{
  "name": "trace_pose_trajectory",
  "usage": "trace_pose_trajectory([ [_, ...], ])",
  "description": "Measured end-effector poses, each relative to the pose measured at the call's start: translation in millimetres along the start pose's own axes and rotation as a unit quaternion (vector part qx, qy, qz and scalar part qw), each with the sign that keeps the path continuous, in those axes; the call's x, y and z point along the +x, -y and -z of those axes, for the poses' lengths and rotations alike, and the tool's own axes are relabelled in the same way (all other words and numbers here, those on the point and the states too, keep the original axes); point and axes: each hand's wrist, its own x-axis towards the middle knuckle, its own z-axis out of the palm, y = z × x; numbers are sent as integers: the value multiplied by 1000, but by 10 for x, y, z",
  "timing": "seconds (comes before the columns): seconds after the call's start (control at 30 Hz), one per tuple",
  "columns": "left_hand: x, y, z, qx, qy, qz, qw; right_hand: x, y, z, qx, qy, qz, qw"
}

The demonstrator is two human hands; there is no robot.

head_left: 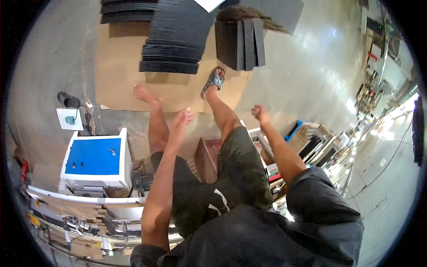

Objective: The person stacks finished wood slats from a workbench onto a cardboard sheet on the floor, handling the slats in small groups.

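Note:
My left hand (pixel 181 119) hangs in the air above the near edge of a brown cardboard sheet (pixel 120 84), its fingers loosely bent and nothing visible in them. To the right, over the grey floor, my right hand (pixel 260 115) is also raised, with fingers partly curled and slightly apart. Neither hand touches anything. Beyond them stands a tall stack of black sheets (pixel 178 40) on the cardboard. Right of it, several black boards (pixel 240 44) stand on edge, and another dark stack (pixel 126 11) is at the far left.
One bare foot (pixel 144 94) and one sandalled foot (pixel 214 81) rest on the cardboard. A white cabinet with a blue panel (pixel 95 155) stands left. A reddish-brown box (pixel 207 158) sits between my legs. A loose sandal (pixel 69 99) and cable lie left; cluttered boards (pixel 311 142) are right.

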Motion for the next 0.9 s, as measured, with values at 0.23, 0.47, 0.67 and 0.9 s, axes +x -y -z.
trace_pose_trajectory([
  [0.23,1611,754,-1236,4,51,112,992,2125,550,855,123,10,62,990],
  [0.47,3851,906,-1906,-13,-63,55,996,3685,1704,152,97,170,158,968],
  [0.67,5015,1013,-2122,-55,28,13,998,4400,1539,-366,68,258,177,947],
  [0.9,5122,1264,-2081,-36,10,36,999,4571,1376,-666,63,303,159,938],
])
